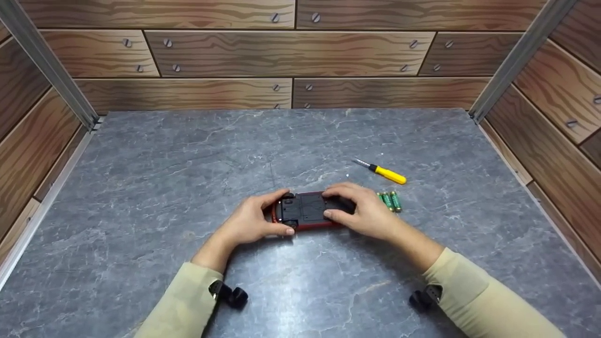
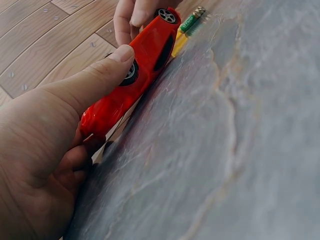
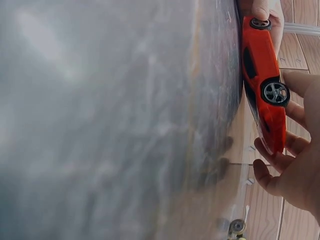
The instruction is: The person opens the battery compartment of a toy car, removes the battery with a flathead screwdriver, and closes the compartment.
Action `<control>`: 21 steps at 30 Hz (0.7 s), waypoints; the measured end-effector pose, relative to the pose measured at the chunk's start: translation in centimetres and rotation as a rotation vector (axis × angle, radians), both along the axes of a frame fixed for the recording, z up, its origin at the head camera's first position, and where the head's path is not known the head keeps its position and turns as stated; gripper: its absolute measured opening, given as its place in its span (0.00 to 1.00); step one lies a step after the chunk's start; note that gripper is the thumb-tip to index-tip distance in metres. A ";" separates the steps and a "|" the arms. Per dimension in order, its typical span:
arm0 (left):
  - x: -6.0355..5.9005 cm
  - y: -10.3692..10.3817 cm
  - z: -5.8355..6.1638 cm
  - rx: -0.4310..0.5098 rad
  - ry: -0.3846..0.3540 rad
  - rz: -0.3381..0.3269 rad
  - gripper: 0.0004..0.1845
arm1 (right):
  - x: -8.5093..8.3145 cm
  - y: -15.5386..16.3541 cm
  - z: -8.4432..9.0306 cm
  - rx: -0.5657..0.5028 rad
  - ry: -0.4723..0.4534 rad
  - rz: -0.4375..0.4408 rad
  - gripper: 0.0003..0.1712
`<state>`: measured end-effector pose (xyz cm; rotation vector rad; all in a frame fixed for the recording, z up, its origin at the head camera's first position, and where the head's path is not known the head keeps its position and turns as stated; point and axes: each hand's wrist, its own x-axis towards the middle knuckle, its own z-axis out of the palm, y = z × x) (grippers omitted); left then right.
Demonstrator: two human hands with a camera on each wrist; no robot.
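A red toy car lies upside down on the grey table, its black underside facing up. My left hand grips one end of the car, thumb and finger on opposite sides by the wheels. In the left wrist view the left thumb presses beside a wheel. My right hand holds the other end, its thumb and index fingertips on the black underside. The right wrist view shows curled right fingers around that end of the red car. The right palm hides part of the underside.
Just beyond the right hand lie several green batteries, side by side. Farther back is a screwdriver with a yellow handle. Small bright specks dot the table near it. Wood-patterned walls enclose the back and sides.
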<state>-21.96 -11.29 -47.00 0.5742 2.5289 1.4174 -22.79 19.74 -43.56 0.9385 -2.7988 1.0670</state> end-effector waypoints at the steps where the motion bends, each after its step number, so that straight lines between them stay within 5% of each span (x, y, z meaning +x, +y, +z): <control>1: 0.0 0.0 0.0 0.000 0.001 -0.001 0.56 | 0.0 0.2 0.0 -0.011 -0.008 -0.004 0.25; 21: 1.3 -0.4 1.3 -0.044 0.073 0.017 0.59 | 1.4 3.9 0.6 -0.117 -0.121 -0.043 0.33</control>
